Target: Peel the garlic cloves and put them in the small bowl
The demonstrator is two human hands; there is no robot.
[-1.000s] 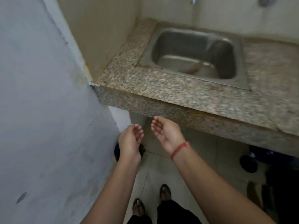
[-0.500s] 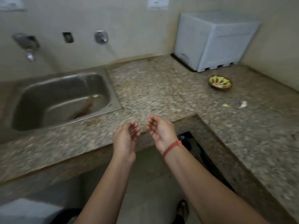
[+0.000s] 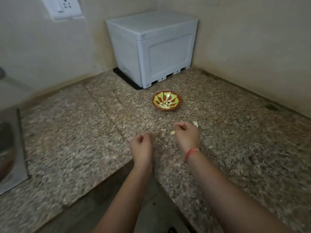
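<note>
We find both forearms stretched forward over the table (image 3: 75, 132), backs of the hands upward. The left hand (image 3: 142, 146) hovers above the table's inner corner, its grip curled in with the thumb against the fingers; nothing shows inside it. The right hand (image 3: 186, 134), with one red band (image 3: 191, 153) at the wrist, sits further forward, its grip likewise curled, thumb tip meeting forefinger, nothing visible held. One small bowl (image 3: 180, 102) stands beyond both hands, apart from them, near one white box (image 3: 154, 47). Pale garlic cloves (image 3: 164, 106) lie in the bowl; we cannot count them. Two loose bits lie on the table: one white piece (image 3: 195, 123) just beyond the right hand, one yellowish piece (image 3: 172, 132) just left of it.
</note>
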